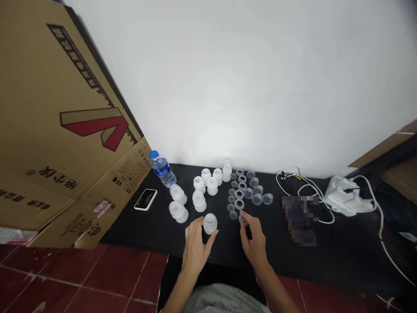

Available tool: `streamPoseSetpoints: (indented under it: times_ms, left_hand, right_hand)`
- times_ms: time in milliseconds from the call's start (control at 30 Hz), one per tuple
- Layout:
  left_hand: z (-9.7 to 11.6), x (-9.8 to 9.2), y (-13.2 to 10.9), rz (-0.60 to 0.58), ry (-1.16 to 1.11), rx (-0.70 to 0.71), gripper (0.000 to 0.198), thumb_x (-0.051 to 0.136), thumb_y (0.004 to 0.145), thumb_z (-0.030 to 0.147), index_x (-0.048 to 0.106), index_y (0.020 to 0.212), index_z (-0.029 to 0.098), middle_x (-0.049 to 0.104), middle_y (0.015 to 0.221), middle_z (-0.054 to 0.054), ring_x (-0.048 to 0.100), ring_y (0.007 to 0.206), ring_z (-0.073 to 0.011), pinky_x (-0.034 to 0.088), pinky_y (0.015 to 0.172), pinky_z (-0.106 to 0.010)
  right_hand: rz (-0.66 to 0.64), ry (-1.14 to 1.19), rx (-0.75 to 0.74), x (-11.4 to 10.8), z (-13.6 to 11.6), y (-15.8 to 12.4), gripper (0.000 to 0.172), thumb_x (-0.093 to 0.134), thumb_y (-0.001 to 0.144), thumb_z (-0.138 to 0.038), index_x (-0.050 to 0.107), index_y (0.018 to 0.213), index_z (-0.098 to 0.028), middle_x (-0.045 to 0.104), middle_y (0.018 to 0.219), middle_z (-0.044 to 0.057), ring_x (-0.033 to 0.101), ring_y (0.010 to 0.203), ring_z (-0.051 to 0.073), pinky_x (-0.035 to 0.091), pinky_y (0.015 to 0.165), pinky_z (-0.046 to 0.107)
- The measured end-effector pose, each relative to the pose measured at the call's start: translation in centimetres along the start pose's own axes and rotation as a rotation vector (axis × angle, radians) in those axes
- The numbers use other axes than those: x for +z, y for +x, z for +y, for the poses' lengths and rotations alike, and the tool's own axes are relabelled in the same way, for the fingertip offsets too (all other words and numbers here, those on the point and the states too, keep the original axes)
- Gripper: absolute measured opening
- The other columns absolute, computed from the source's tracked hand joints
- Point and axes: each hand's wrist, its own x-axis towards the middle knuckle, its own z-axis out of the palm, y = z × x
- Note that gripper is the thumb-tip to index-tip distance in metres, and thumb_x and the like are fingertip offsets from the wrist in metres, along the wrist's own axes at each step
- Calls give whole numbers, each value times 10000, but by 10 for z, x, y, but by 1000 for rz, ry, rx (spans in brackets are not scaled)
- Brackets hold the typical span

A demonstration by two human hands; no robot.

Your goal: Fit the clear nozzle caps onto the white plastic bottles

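My left hand [195,245] is closed round a small white bottle [210,223] near the table's front edge. Between the thumb and fingers of my right hand [253,237] is a small translucent ring-like piece [241,219], partly hidden by the fingertips. Just beyond that hand lie a column of small clear discs [231,199] and a column of white rings [239,194]. Clear domed caps [257,199] are grouped to their right. Several white open-necked bottles [212,186] stand beyond my left hand. To the left, more white bottles [178,211] stand with pieces on their tops.
A water bottle [163,169] and a white device with a dark screen [146,199] are at the left, beside a large cardboard box [65,130]. White cables [306,184], a blurred-out dark item [299,221] and a white device [347,195] occupy the right. A white wall [244,87] borders the black table [146,230].
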Motion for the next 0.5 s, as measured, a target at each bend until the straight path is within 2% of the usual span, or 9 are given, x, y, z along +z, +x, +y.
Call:
streamPoseSetpoints:
  times_ms: [67, 133, 200, 300, 400, 500]
  left_hand:
    - [0, 4, 2, 43, 74, -37, 374, 658, 1051, 495, 653, 1286, 203, 730, 1272, -171, 684, 1235, -389, 529, 1051, -589]
    - [-1, 7, 3, 77, 126, -77, 404, 589, 1081, 508, 638, 1318, 184, 719, 1251, -183, 676, 1218, -393, 532, 1024, -583]
    - [-3, 10, 4, 99, 152, -103, 481, 552, 1095, 501, 576, 1437, 164, 689, 1325, -211, 645, 1282, -410, 520, 1051, -607]
    - [-2, 12, 3, 134, 126, -138, 639, 593, 1072, 497, 435, 1600, 173, 610, 1479, -234, 582, 1395, -427, 486, 1127, -648]
    - [-1, 12, 1, 162, 27, -151, 734, 655, 1040, 487, 371, 1652, 198, 548, 1547, -234, 577, 1415, -406, 514, 1139, -617]
    - [2, 11, 1, 193, -49, -127, 739, 688, 1025, 460, 386, 1645, 195, 521, 1565, -235, 585, 1402, -389, 545, 1127, -596]
  right_hand:
    - [95, -97, 7, 2, 5, 4, 279, 598, 1083, -252, 706, 1340, -254, 736, 1287, 146, 683, 1190, 330, 578, 1010, 540]
    - [134, -181, 41, 5, 11, 4, 289, 631, 1068, -283, 699, 1346, -246, 704, 1327, 156, 639, 1235, 353, 548, 1042, 585]
    - [112, -222, 69, 8, 15, 3, 346, 628, 1067, -294, 673, 1407, -250, 675, 1385, 163, 612, 1258, 363, 540, 1047, 593]
    - [38, -217, 63, 10, 18, 2, 395, 602, 1072, -267, 641, 1465, -266, 677, 1411, 150, 615, 1256, 354, 538, 1055, 571]
    - [-26, -211, 75, 10, 16, 2, 376, 622, 1057, -258, 654, 1431, -271, 714, 1329, 128, 645, 1188, 338, 534, 1043, 542]
    - [-84, -238, 106, 10, 14, 2, 306, 660, 1039, -273, 687, 1344, -256, 737, 1214, 113, 663, 1094, 331, 533, 968, 510]
